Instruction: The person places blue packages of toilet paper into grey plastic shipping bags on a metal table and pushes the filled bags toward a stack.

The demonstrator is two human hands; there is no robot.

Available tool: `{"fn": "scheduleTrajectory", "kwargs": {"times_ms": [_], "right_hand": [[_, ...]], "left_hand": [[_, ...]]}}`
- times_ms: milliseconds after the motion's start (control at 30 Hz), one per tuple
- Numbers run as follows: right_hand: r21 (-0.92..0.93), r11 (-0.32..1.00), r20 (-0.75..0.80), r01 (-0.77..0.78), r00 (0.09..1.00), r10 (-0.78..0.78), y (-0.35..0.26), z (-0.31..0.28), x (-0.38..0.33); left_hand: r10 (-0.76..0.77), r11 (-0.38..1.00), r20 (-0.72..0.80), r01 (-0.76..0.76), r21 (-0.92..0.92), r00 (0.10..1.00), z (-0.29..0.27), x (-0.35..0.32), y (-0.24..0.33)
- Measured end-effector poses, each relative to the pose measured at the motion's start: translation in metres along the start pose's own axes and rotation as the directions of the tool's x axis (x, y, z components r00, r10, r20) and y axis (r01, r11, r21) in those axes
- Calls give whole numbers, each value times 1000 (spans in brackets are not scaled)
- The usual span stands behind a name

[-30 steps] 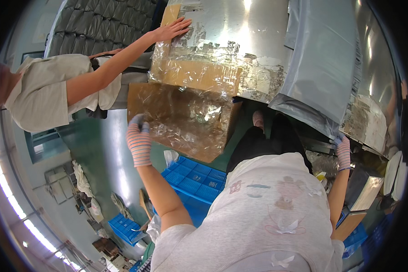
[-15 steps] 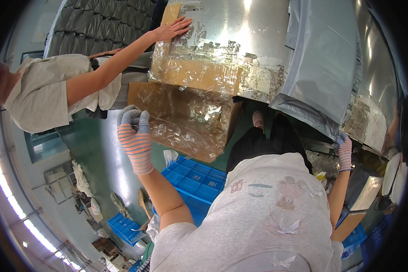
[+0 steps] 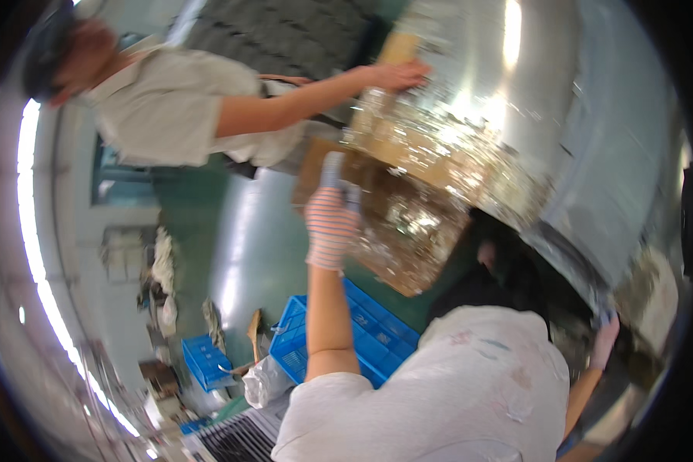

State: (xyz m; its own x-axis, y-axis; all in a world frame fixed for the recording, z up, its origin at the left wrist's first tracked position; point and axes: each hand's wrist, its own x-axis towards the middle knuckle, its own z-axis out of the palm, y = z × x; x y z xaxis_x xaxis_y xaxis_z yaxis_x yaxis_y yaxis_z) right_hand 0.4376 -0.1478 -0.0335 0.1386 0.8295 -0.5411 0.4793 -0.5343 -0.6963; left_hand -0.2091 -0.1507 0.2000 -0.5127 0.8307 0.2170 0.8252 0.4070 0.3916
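Note:
My left hand (image 3: 333, 223), in a grey glove with orange stripes, is raised in front of an open cardboard box (image 3: 408, 215). One finger stretches up, the others are blurred, and I see nothing held. The box hangs at the metal table's edge, lined with shiny clear film. At the right, my right hand (image 3: 605, 340), also gloved, is closed at the lower corner of a grey plastic sheet (image 3: 616, 169) lying over the table. Its fingertips are partly hidden and smeared by motion.
A co-worker (image 3: 185, 108) at the left rests a bare hand (image 3: 402, 75) on the metal table (image 3: 477, 46). Dark padded material (image 3: 277, 38) lies behind. Blue plastic crates (image 3: 377, 331) stand on the green floor below my left arm, beside a white plastic bag (image 3: 267, 381).
My view has swung, shifting the scene to the right and blurring it. My left hand has gone from curled fingers to one stretched finger. The co-worker's hand stays on the table.

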Motion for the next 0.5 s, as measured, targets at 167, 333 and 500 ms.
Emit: {"fn": "scheduleTrajectory", "kwargs": {"times_ms": [167, 333, 500], "right_hand": [[366, 923, -171, 121, 983, -61, 48, 1, 36], [462, 880, -191, 112, 981, -24, -5, 7, 19], [521, 838, -132, 163, 985, -109, 57, -9, 62]], "left_hand": [[49, 999, -37, -49, -13, 998, -16, 3, 11], [73, 997, -289, -59, 55, 955, -20, -6, 4], [-5, 993, -189, -17, -115, 982, -37, -6, 6]]}}
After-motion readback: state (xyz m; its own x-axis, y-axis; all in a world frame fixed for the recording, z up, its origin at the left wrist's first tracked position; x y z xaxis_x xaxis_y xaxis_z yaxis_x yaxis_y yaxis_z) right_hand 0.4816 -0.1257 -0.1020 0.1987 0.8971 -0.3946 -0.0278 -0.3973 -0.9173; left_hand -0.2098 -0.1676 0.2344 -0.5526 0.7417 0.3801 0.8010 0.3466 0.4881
